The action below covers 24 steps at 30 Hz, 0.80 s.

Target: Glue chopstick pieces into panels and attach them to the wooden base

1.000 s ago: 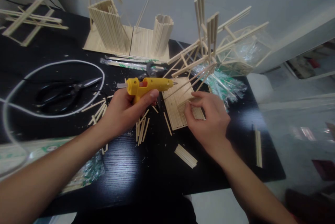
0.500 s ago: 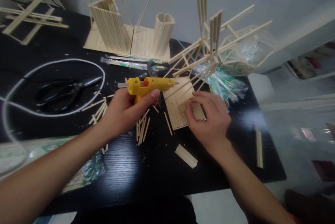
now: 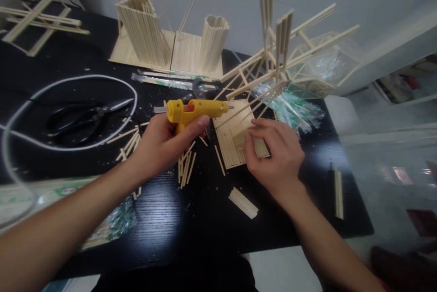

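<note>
My left hand [image 3: 165, 142] is wrapped round the grip of a yellow hot glue gun [image 3: 200, 109], with a glue stick poking out of its back end. Its nozzle points right, above the far part of a flat base of wooden sticks [image 3: 225, 144]. Over the near right part of that base is my right hand [image 3: 276, 155], thumb and fingertips pinched together beside a small upright stick wall [image 3: 240, 139]. What lies in the pinch is too small to make out. Thin sticks of a larger wooden frame [image 3: 254, 83] slant over the base.
Scissors [image 3: 92, 119] lie inside a loop of white cable [image 3: 92, 77]. Stick towers [image 3: 143, 32] stand at the back. Loose cut sticks [image 3: 186, 169] and a small row of sticks [image 3: 243, 203] lie nearer me. Plastic-wrapped sticks [image 3: 297, 108] rest on the right.
My right hand has shifted very slightly to the right, its fingers still pinched. The glue gun stays almost in place in my left hand.
</note>
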{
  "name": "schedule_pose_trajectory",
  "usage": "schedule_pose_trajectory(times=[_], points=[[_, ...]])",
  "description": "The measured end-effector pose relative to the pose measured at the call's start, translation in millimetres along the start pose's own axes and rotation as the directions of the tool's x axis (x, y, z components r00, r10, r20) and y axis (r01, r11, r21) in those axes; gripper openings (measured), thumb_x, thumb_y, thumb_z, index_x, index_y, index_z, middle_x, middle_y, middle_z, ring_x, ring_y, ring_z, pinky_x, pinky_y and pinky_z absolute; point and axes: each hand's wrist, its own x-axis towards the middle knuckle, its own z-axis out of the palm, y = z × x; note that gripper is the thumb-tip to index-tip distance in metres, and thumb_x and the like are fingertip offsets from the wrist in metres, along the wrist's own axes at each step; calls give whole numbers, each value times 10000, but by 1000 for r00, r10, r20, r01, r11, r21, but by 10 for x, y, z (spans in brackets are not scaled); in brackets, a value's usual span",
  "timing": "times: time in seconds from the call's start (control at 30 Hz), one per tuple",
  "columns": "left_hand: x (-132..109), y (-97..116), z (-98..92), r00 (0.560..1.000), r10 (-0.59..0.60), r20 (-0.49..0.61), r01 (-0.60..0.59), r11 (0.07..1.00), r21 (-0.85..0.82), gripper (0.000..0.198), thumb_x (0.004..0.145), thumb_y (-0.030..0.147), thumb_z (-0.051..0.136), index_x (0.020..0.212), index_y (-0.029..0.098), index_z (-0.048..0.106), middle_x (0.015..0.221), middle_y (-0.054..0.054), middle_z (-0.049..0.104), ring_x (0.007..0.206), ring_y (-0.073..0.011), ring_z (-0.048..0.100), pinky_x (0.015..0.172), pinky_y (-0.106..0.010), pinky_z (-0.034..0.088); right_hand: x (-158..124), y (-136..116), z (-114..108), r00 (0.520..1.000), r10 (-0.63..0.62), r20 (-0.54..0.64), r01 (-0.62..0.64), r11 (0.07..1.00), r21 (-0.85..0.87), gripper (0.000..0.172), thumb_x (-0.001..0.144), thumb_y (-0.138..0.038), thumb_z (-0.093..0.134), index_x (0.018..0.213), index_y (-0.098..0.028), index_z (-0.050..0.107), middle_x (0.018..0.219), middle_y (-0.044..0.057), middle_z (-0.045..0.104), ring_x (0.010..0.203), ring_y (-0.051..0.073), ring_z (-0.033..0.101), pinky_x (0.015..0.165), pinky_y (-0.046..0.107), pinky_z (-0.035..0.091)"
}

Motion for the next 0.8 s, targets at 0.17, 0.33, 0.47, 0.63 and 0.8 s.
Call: schedule_pose_trajectory(times=[0.17,0.33,0.47,0.63,0.8], points=[[0,-3,-10,1000,-7,12,7,1000,23,428,947,562,673,853,149,735,591,33,559,524,-83,489,475,-210,362,9,-1,-2,1000,-19,-2,19,1000,9,164,826,-97,703,845,-228,606,988,84,774,923,259,749,835,409,577],[-4,6,-1,1000,-6,4,6,1000,30,431,946,560,673,824,150,720,577,32,549,516,-79,486,470,-208,358,1,10,1,1000,-20,-10,20,1000,14,156,836,-108,695,845,-232,601,991,75,770,935,251,745,836,403,577],[-5,12,4,1000,-10,-2,10,999,35,426,942,557,676,808,155,716,563,29,547,504,-86,480,455,-216,354,4,20,-5,1000,-18,-4,18,1000,21,145,844,-115,683,840,-235,602,985,71,769,927,245,746,831,404,581],[-7,7,-1,1000,-25,1,25,999,36,414,944,548,679,814,157,717,578,27,559,514,-85,490,466,-216,358,11,20,-18,1000,-17,2,17,1000,26,144,841,-119,690,836,-235,605,980,68,771,915,250,751,820,407,587],[-3,0,-2,1000,-14,8,13,999,33,396,956,532,671,827,162,727,578,31,555,509,-82,492,469,-213,362,15,25,-21,1000,-17,8,16,999,40,148,845,-116,692,832,-232,602,983,76,770,922,254,749,830,411,588]])
